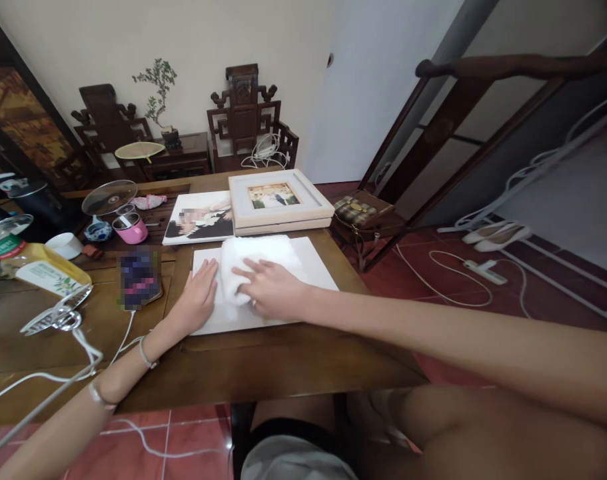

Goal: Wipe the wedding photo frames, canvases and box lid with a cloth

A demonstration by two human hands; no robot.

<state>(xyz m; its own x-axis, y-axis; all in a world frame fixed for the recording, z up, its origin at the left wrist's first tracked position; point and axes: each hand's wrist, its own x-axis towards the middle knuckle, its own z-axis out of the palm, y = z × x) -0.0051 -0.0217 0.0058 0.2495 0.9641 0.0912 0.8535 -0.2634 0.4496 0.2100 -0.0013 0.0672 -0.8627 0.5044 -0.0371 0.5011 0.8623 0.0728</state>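
My left hand (pixel 199 297) lies on the left edge of a white flat panel (pixel 313 263), its fingers stretched out. My right hand (pixel 270 287) is on a folded white cloth (pixel 263 250) on top of the panel. Its fingers are bent over the cloth and press into it; a ring shows on one finger. The thumb's grip is partly hidden. Just behind the panel are a pale frame box (pixel 283 220) with a small picture set in it and a photo panel (pixel 198 227).
On the left of the wooden table (pixel 283 367) are a phone (pixel 139 280) on a white cable, an oil bottle (pixel 48 267), a silver hair claw (pixel 58 312) and a pink cup (pixel 132 231). A wooden chair (pixel 448 120) with a plaid bag (pixel 356 210) stands right.
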